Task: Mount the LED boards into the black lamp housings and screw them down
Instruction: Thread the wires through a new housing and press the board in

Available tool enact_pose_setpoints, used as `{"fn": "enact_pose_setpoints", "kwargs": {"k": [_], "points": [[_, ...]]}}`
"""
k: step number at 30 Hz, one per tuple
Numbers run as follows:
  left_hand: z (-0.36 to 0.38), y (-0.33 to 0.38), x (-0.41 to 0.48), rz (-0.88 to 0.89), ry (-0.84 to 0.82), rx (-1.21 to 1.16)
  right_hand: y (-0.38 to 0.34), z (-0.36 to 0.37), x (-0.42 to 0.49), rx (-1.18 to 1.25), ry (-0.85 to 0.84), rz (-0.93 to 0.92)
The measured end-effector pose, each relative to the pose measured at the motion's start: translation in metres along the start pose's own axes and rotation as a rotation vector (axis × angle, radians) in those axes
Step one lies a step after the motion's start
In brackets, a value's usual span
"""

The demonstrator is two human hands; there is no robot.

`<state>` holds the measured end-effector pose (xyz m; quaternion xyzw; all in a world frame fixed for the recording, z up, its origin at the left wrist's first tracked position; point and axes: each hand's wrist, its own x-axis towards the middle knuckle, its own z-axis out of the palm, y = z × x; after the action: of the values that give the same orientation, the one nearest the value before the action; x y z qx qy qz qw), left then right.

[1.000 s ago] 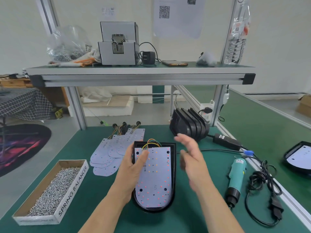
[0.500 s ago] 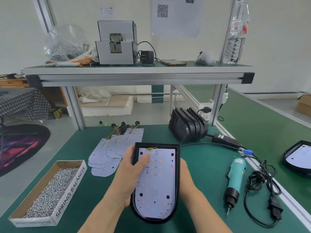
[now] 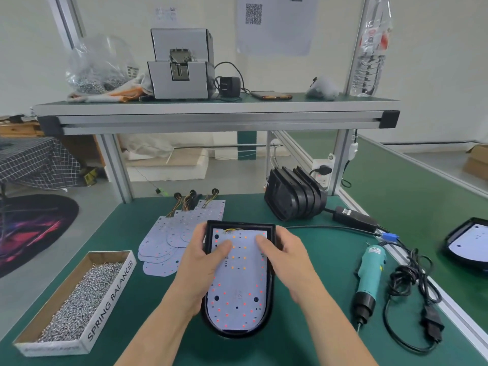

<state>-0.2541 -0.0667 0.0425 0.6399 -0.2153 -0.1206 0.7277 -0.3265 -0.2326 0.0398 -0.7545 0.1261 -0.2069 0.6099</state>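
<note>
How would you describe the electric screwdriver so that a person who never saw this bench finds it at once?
Start at the green bench and go right of the black housing that both hands hold. The screwdriver lies there, bit pointing toward the near edge. It is the only teal thing, with a black collar, beside the coiled black cable.

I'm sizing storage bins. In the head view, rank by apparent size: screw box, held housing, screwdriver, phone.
1. Screw box
2. Housing, nearly as large; it is held nearer the camera, so unsure
3. Screwdriver
4. Phone, but farthest away
</note>
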Motion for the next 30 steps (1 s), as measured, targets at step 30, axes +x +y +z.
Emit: {"fn": "enact_pose_setpoints", "kwargs": {"k": [30], "points": [[-0.064,-0.033,0.009,-0.237,-0.098,-0.491,0.012,0.004,-0.017,-0.408,-0.421,-0.240]]}}
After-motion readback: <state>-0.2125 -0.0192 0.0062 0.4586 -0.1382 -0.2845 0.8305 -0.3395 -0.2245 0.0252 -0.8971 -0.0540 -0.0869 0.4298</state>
